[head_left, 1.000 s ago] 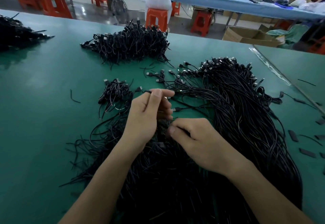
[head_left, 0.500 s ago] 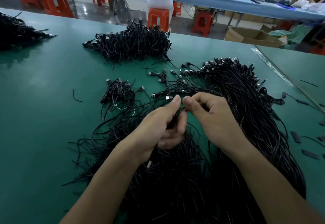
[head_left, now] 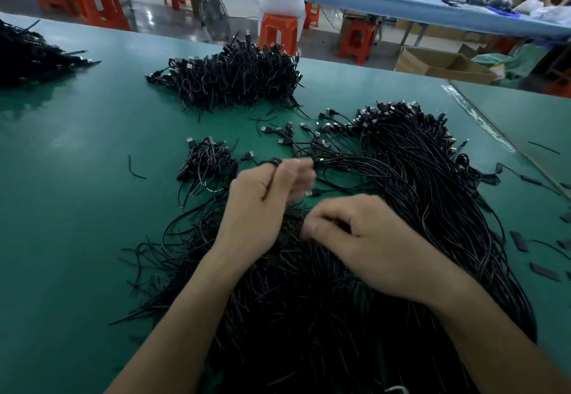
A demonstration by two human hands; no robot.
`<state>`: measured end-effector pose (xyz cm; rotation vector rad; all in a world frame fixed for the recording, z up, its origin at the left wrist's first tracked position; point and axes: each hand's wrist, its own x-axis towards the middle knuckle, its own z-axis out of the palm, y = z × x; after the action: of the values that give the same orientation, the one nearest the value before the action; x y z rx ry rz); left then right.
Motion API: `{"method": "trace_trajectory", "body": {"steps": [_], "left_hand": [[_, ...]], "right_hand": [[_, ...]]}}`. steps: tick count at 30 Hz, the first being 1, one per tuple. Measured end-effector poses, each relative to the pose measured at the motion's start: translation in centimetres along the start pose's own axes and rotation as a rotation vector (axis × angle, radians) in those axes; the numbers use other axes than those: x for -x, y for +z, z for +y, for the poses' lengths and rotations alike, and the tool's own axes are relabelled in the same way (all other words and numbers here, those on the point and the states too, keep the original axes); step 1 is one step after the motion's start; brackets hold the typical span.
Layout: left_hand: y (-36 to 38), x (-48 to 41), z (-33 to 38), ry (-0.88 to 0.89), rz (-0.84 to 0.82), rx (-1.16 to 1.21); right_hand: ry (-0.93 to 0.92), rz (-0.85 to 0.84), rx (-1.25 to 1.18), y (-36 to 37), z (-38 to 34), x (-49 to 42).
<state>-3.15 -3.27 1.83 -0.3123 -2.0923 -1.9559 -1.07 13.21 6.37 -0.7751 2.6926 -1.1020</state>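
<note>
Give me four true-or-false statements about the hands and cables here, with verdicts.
1. The left hand holds a black cable. True.
2. The table is red. False: it is green.
3. The right hand lies flat on bare table. False: its fingers curl over the big cable pile.
4. A small cable bundle lies to the left of the left hand. True.

Cables (head_left: 401,208) black plastic-sheathed, faint sheen; plugs (head_left: 310,192) black plastic with bright metal tips; table (head_left: 77,208) smooth green top, softly glossy; stools (head_left: 275,32) glossy orange plastic; box (head_left: 432,63) matt brown cardboard; floor (head_left: 154,19) polished, reflective.
</note>
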Motion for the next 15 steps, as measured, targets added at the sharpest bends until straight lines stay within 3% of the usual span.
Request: {"method": "trace_trajectory", "body": {"steps": [2, 6, 10, 15], "left_hand": [[0.0, 0.3, 0.6, -0.082, -0.177, -0.1], [-0.2, 0.7, 1.7, -0.362, -0.406, 0.123], [-1.0, 0.5, 1.9, -0.427, -0.462, 0.41], [-1.2, 0.0, 1.7, -0.426, -0.422, 0.922]], "right_hand": [[-0.041, 0.097, -0.014, -0.9, 0.0, -0.3], [-0.103, 0.219, -0.087, -1.9, 0.6, -1.1], [-0.039, 0.292, -0.256, -0.9, 1.3, -1.7], [0.046, 0.207, -0.218, 1.2, 1.8, -1.4]]}}
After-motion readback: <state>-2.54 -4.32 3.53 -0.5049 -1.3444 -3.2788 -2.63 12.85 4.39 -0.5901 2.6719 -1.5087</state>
